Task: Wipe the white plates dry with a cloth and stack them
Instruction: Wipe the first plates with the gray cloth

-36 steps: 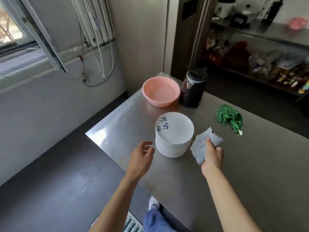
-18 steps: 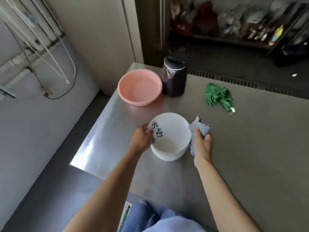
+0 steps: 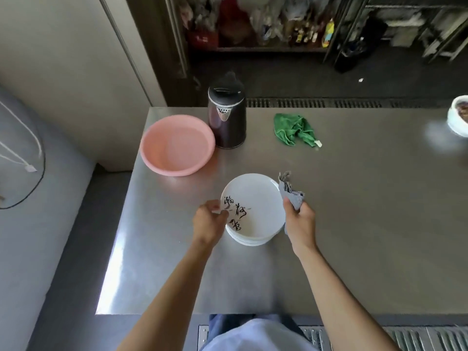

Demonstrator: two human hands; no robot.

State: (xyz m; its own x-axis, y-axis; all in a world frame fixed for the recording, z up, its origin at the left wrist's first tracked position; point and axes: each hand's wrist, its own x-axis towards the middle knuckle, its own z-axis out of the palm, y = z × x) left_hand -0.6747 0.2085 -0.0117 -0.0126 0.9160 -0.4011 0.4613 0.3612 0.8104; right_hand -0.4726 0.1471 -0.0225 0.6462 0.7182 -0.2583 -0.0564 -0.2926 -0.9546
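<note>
A stack of white plates (image 3: 255,238) stands on the steel table (image 3: 354,224) near its left front. The top plate (image 3: 258,198) carries dark brush lettering on its left side. My left hand (image 3: 209,221) pinches that plate's left rim, thumb on top. My right hand (image 3: 300,221) grips a crumpled grey cloth (image 3: 291,195) just to the right of the stack, the cloth touching the top plate's right edge.
A pink plastic basin (image 3: 177,145) and a dark electric kettle (image 3: 227,115) stand at the table's back left. A green cloth (image 3: 295,129) lies behind the plates. A white bowl (image 3: 458,117) sits at the far right edge. Shelves with bottles are beyond the table.
My left hand reached in from the left of the stack and took the top plate's rim. My right hand lifted the grey cloth off the table to the plate's right edge. The view tilted downward.
</note>
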